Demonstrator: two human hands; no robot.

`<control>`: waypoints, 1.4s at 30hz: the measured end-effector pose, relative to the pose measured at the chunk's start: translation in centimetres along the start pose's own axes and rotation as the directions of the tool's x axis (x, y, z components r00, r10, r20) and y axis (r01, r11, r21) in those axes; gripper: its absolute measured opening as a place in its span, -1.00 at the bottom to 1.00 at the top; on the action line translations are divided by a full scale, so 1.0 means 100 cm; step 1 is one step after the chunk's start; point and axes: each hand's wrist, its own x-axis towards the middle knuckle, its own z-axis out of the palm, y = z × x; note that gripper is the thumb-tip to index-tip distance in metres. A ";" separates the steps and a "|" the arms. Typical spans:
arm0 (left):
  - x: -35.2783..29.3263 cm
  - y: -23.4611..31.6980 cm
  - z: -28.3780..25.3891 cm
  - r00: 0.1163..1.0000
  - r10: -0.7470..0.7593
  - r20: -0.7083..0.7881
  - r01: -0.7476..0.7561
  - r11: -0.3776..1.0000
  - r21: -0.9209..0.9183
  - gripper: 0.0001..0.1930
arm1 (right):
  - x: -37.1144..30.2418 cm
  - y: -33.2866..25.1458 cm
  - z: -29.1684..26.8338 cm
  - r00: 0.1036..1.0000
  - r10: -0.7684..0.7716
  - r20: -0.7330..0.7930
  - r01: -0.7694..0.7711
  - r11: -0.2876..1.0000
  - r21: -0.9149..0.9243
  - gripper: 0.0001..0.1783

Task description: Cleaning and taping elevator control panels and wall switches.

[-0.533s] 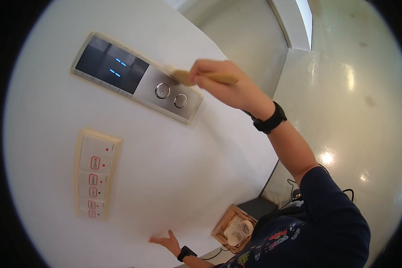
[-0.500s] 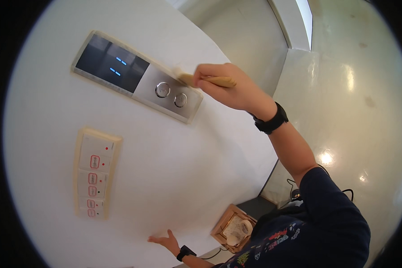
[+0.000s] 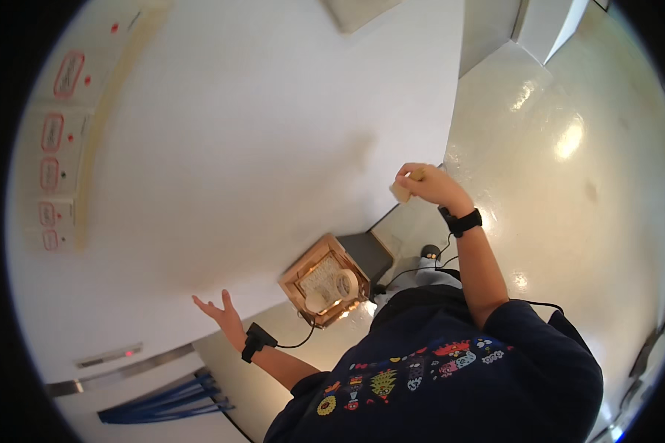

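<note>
Cream tape [image 3: 98, 148] borders the white switch plate [image 3: 68, 133], whose labels are outlined in red, near the left edge of the pale wall [image 3: 236, 148]. Toward the wall's lower left sits a slim panel [image 3: 111, 355] with a red light, and below that blue strips [image 3: 166, 402] fan out. Next comes the left hand [image 3: 222, 316], its grip loose, fingers spread apart in front of the wall's lower edge, a black band [image 3: 257, 342] round the wrist. Farther right, a copper-toned box [image 3: 297, 275] carries two pale rolls, one [image 3: 316, 301] near its bottom corner, the other [image 3: 346, 284] near its right corner. Rightmost, the right hand [image 3: 436, 184] has its grip clamped on a brush [image 3: 401, 193], seen by the wall's lower right edge; whether brush and wall touch, I cannot tell.
</note>
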 end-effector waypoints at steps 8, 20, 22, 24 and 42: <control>-0.020 -0.133 -0.016 0.907 -0.370 0.204 0.396 0.912 -0.107 -0.27 | 0.051 0.025 0.137 0.901 0.176 0.397 -0.296 0.918 0.265 -0.65; -0.059 -0.314 0.000 0.742 -0.552 0.382 0.645 0.742 -0.182 -0.59 | 0.031 0.058 0.323 0.810 0.425 0.404 -0.535 0.817 0.214 -0.69; -0.068 -0.336 0.001 0.749 -0.548 0.372 0.650 0.714 -0.259 -0.57 | 0.029 0.069 0.345 0.776 0.446 0.446 -0.561 0.811 0.165 -0.69; -0.076 -0.355 0.000 0.714 -0.608 0.347 0.697 0.660 -0.280 -0.57 | 0.031 0.083 0.366 0.752 0.453 0.478 -0.610 0.754 0.244 -0.65; -0.176 -0.519 -0.014 0.623 -0.773 0.119 0.778 0.595 -0.201 -0.57 | 0.082 0.263 0.439 0.617 0.712 0.334 -0.783 0.595 0.180 -0.65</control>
